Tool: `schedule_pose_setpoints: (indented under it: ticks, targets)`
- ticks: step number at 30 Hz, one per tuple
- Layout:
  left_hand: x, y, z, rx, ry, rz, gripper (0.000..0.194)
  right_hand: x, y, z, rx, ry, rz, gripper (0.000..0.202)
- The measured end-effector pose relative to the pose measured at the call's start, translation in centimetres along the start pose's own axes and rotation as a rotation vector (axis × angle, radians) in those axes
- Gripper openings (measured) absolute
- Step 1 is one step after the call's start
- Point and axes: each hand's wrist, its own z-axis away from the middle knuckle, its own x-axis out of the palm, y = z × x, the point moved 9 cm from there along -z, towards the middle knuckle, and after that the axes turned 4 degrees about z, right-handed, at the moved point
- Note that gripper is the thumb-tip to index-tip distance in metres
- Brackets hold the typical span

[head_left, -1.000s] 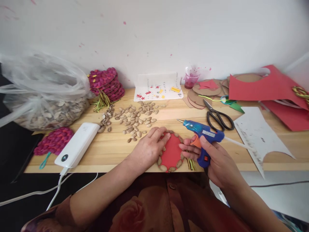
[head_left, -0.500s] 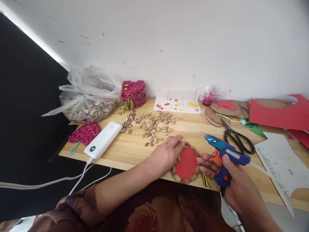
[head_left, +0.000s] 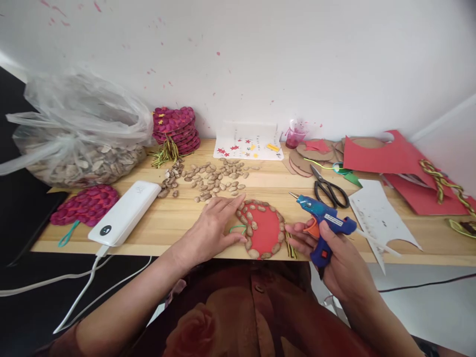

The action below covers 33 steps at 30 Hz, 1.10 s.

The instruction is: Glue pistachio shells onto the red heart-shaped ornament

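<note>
Glue gun (head_left: 334, 223) was gripped in right hand (head_left: 340, 265); red disc (head_left: 266, 229) was placed at near edge of table (head_left: 163, 218).
Left hand (head_left: 212, 229) was spread wide by disc's left rim; peanuts (head_left: 254, 254) were ringed on disc, loose peanuts (head_left: 222, 187) scattered beyond.

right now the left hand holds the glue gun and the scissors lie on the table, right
Wrong side: the head view shows the right hand, not the left hand, holding the glue gun. The scissors do lie on the table.
</note>
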Motion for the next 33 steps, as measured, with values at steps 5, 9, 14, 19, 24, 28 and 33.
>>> schedule_pose_setpoints:
  ticks: [5,9,14,19,24,28,33]
  targets:
    - [0.5,0.6,-0.2,-0.033,0.008,-0.127,0.084,0.2,-0.3,0.6,-0.001,0.002,0.014,0.027]
    - [0.8,1.0,0.0,-0.051,0.045,-0.273,0.079,0.8,-0.7,0.1,-0.020,-0.015,-0.019,0.026]
    - [1.0,1.4,0.4,-0.039,0.064,-0.336,0.082,1.6,-1.2,-1.2,-0.044,-0.042,-0.031,0.027]
    - [0.7,1.4,0.7,-0.036,0.095,-0.327,0.080,1.2,-2.1,-1.7,-0.084,-0.025,-0.015,0.028]
    - [0.9,1.5,0.7,-0.008,0.091,-0.267,0.075,-0.1,-2.5,-0.7,-0.056,0.007,0.176,0.032]
    - [1.0,1.6,0.6,-0.009,0.093,-0.267,0.074,-0.2,-2.4,-0.3,-0.046,0.005,0.258,0.037]
    - [1.1,1.6,0.7,-0.023,0.076,-0.254,0.073,0.0,-3.5,-0.8,-0.173,0.056,0.133,0.034]
